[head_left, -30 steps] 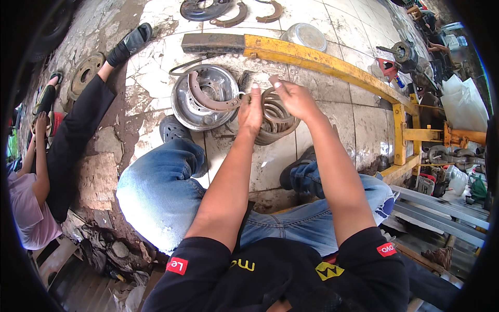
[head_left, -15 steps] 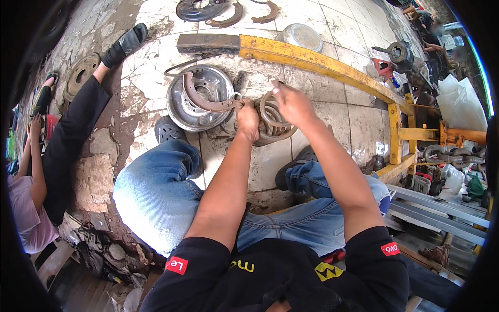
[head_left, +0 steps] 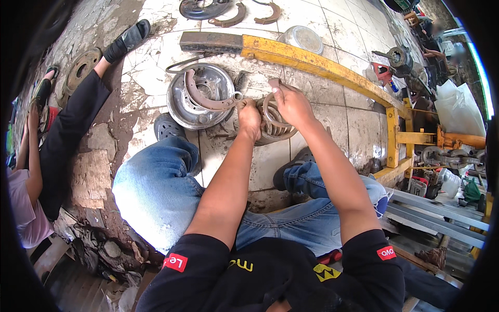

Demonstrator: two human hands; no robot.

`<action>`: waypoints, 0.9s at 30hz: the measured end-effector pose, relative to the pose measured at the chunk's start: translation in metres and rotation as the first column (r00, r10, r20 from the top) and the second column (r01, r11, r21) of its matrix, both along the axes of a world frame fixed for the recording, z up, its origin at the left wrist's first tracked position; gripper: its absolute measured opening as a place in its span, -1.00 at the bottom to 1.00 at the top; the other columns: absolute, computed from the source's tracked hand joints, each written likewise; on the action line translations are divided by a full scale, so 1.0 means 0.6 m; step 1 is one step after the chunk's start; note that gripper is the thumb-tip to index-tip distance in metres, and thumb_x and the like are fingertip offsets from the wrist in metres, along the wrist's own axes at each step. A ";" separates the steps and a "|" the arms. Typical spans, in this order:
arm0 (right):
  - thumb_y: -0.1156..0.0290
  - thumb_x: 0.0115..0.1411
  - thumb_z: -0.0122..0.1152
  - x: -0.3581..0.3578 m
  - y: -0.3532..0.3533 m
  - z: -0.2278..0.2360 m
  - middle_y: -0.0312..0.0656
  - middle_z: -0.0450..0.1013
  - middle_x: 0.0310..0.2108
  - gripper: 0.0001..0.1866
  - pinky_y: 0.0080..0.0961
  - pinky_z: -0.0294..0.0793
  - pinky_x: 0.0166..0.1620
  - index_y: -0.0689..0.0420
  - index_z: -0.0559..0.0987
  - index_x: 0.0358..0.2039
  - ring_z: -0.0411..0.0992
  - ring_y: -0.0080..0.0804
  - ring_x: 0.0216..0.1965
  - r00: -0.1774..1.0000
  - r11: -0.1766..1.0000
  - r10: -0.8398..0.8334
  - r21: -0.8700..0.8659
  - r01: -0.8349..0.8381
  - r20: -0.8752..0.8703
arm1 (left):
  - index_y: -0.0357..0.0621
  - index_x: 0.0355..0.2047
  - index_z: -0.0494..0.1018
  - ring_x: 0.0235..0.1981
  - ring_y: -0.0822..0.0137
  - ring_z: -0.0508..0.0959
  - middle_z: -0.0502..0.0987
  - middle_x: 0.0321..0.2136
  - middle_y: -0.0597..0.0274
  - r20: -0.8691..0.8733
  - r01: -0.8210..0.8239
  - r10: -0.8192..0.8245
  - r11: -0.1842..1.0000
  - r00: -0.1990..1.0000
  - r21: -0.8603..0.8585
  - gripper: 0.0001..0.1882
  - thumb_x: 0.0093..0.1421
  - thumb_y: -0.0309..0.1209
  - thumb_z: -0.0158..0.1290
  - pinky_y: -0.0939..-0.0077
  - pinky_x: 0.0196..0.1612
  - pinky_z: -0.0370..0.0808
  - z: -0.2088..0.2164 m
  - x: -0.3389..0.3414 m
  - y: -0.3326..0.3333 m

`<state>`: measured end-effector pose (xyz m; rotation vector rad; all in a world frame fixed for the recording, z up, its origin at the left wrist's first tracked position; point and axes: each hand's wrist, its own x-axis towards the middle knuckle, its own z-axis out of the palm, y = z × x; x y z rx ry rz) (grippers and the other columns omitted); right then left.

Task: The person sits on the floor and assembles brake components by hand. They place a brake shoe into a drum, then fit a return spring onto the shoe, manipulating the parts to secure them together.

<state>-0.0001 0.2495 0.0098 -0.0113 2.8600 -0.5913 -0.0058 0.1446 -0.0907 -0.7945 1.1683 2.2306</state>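
Torso: black tee at bottom edge, small red tabs on both sleeves, yellow marks on chest.
Legs: blue jeans (head_left: 156, 192), knees spread, person squatting/sitting low over tiled floor (head_left: 338, 57); dark clog (head_left: 167, 126) by left knee, other shoe (head_left: 293, 165) by right knee.
Left hand (head_left: 250, 117): fist closed, fingers curled round near end of a curved brown brake shoe (head_left: 205, 96), at the spot where it meets the ring-shaped part; thumb side hidden, exact pinch can't tell.
Right hand (head_left: 291, 103): fingers bent and closed on top edge of ribbed round metal part (head_left: 273, 127), w/ a rusty ring on its face; hand covers the far rim.
Ribbed part: on floor betw. the knees, just right of the shiny plate, touching both hands.
Backing plate (head_left: 195, 104): silver round dish, lying flat on tiles, left of hands; brake shoe arcs across its upper face.
Yellow frame (head_left: 317, 65): long painted steel beam, runs diag. behind hands to right side, dark end piece at its left.
Far floor: dark round plate (head_left: 200, 8) + two loose curved shoes (head_left: 231, 18) at top edge; upturned metal bowl (head_left: 303, 37) beyond beam.
Left side: another person seated, black trouser leg (head_left: 70, 135), dark shoe (head_left: 127, 39), rusty disc (head_left: 80, 65) near it.
Right side: grey steel bars (head_left: 442, 218), white sack (head_left: 460, 106), assorted metal parts.
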 end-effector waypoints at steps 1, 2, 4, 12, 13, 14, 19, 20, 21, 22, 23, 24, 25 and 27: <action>-0.06 0.41 -0.30 -0.006 -0.006 0.010 -0.01 0.36 0.19 -0.41 -0.14 0.10 0.35 0.08 0.50 0.12 0.22 -0.09 0.29 0.986 0.991 -0.114 -0.051 0.121 0.118 | -0.05 -0.18 0.26 -0.72 0.43 0.29 0.33 -0.63 0.31 -0.005 -0.022 0.022 1.000 1.000 -0.013 -0.83 0.35 -0.27 -0.21 0.51 -0.76 0.20 -0.002 0.000 -0.001; -0.02 0.42 -0.28 0.014 -0.006 -0.007 -0.01 0.39 0.15 -0.46 -0.14 0.12 0.34 0.05 0.51 0.11 0.24 -0.13 0.27 0.978 0.989 0.136 0.083 -0.124 -0.157 | -0.06 -0.19 0.26 -0.74 0.43 0.28 0.32 -0.65 0.31 0.031 -0.026 0.026 1.000 0.999 0.001 -0.84 0.34 -0.29 -0.21 0.51 -0.78 0.18 -0.005 -0.001 0.006; 0.07 0.43 -0.27 0.025 -0.013 -0.030 0.01 0.45 0.08 -0.52 -0.16 0.17 0.31 0.02 0.52 0.10 0.29 -0.15 0.23 0.904 0.932 0.346 0.203 -0.300 -0.250 | -0.04 -0.18 0.25 -0.76 0.43 0.26 0.32 -0.65 0.30 0.014 0.004 -0.005 0.999 1.000 0.052 -0.85 0.35 -0.28 -0.21 0.51 -0.79 0.16 0.005 -0.003 0.005; 0.12 0.41 -0.25 0.030 -0.022 -0.026 -0.03 0.48 0.03 -0.51 -0.15 0.35 0.17 0.19 0.57 -0.03 0.41 -0.03 0.08 0.843 0.904 0.410 0.278 -0.325 -0.348 | -0.04 -0.15 0.24 -0.77 0.42 0.27 0.34 -0.66 0.25 0.065 -0.082 0.078 0.995 0.995 0.062 -0.83 0.33 -0.29 -0.17 0.49 -0.80 0.16 -0.006 0.000 0.010; 0.12 0.41 -0.24 0.027 -0.019 -0.019 -0.05 0.48 0.04 -0.52 -0.16 0.31 0.21 0.19 0.57 -0.03 0.39 -0.07 0.11 0.925 0.962 0.250 0.184 -0.203 -0.286 | -0.04 -0.15 0.24 -0.77 0.42 0.27 0.35 -0.65 0.25 0.079 -0.107 0.101 0.990 0.992 0.087 -0.83 0.33 -0.28 -0.17 0.49 -0.80 0.17 -0.003 -0.002 0.006; 0.12 0.41 -0.23 0.016 -0.013 -0.012 -0.07 0.47 0.05 -0.52 -0.18 0.26 0.25 0.19 0.57 -0.03 0.36 -0.11 0.15 0.973 0.993 0.087 0.099 -0.067 -0.214 | -0.07 -0.07 0.25 -0.75 0.38 0.31 0.40 -0.58 0.20 0.020 0.021 -0.023 0.993 1.000 0.119 -0.77 0.32 -0.30 -0.14 0.46 -0.79 0.20 -0.014 -0.008 -0.007; 0.13 0.41 -0.21 0.034 -0.026 -0.023 -0.02 0.49 0.01 -0.53 -0.14 0.37 0.14 0.21 0.58 -0.08 0.42 0.02 0.04 0.825 0.905 0.424 0.196 -0.377 -0.374 | -0.13 -0.09 0.33 -0.68 0.35 0.41 0.48 -0.51 0.18 0.029 -0.141 0.139 0.985 0.990 0.104 -0.77 0.30 -0.31 -0.11 0.44 -0.74 0.27 -0.025 0.003 0.013; 0.12 0.41 -0.22 0.022 -0.028 -0.024 0.01 0.48 0.01 -0.51 -0.15 0.35 0.16 0.23 0.57 -0.08 0.41 0.04 0.04 0.819 0.899 0.433 0.239 -0.366 -0.377 | -0.14 -0.14 0.37 -0.66 0.35 0.43 0.50 -0.50 0.18 0.017 -0.204 0.204 0.966 0.979 0.159 -0.78 0.30 -0.30 -0.10 0.44 -0.72 0.28 -0.018 0.000 0.013; 0.11 0.41 -0.23 0.012 -0.020 -0.017 -0.02 0.48 0.02 -0.50 -0.17 0.28 0.21 0.23 0.58 -0.08 0.38 -0.04 0.09 0.923 0.961 0.269 0.143 -0.238 -0.275 | -0.17 -0.24 0.48 -0.59 0.37 0.48 0.52 -0.47 0.22 0.039 -0.062 0.062 0.998 0.997 0.010 -0.75 0.30 -0.30 -0.13 0.48 -0.67 0.30 -0.003 -0.001 0.003; 0.10 0.41 -0.24 0.003 -0.008 -0.007 -0.04 0.48 0.04 -0.49 -0.20 0.22 0.27 0.23 0.58 -0.08 0.36 -0.12 0.14 0.983 0.994 0.098 0.063 -0.090 -0.153 | -0.15 -0.29 0.48 -0.62 0.39 0.45 0.51 -0.50 0.23 0.046 -0.057 0.057 0.998 0.997 0.013 -0.77 0.30 -0.31 -0.13 0.49 -0.69 0.27 -0.005 0.000 0.007; 0.10 0.41 -0.26 0.000 -0.005 0.003 -0.07 0.48 0.06 -0.48 -0.22 0.15 0.32 0.23 0.58 -0.07 0.33 -0.20 0.18 0.997 0.997 -0.073 0.000 0.073 -0.017 | -0.13 -0.33 0.47 -0.65 0.40 0.42 0.49 -0.52 0.24 0.054 -0.051 0.051 0.999 0.997 0.012 -0.78 0.30 -0.32 -0.13 0.49 -0.71 0.25 -0.007 0.002 0.010; 0.10 0.42 -0.28 0.007 -0.001 -0.028 0.01 0.49 0.01 -0.48 -0.19 0.19 0.30 0.24 0.58 -0.08 0.37 -0.15 0.15 0.966 0.994 0.023 0.110 0.005 -0.257 | -0.11 -0.38 0.47 -0.69 0.41 0.39 0.47 -0.55 0.26 0.061 -0.045 0.044 0.999 0.997 0.011 -0.78 0.30 -0.32 -0.13 0.50 -0.73 0.22 -0.009 0.002 0.012; 0.11 0.42 -0.28 0.011 0.003 -0.038 0.05 0.49 0.00 -0.48 -0.17 0.20 0.29 0.24 0.58 -0.09 0.39 -0.12 0.13 0.948 0.990 0.100 0.127 -0.064 -0.301 | -0.09 -0.42 0.44 -0.71 0.43 0.36 0.45 -0.57 0.27 0.057 -0.053 0.052 0.998 0.997 0.018 -0.78 0.30 -0.33 -0.14 0.51 -0.74 0.19 -0.011 0.001 0.013; 0.12 0.42 -0.29 0.022 -0.008 -0.033 0.11 0.49 -0.02 -0.48 -0.14 0.23 0.27 0.24 0.58 -0.10 0.41 -0.07 0.09 0.891 0.963 0.257 0.172 -0.205 -0.374 | -0.05 -0.48 0.40 -0.77 0.45 0.29 0.40 -0.62 0.29 0.058 -0.078 0.076 0.996 0.995 0.035 -0.78 0.30 -0.34 -0.14 0.52 -0.76 0.15 -0.004 0.002 0.008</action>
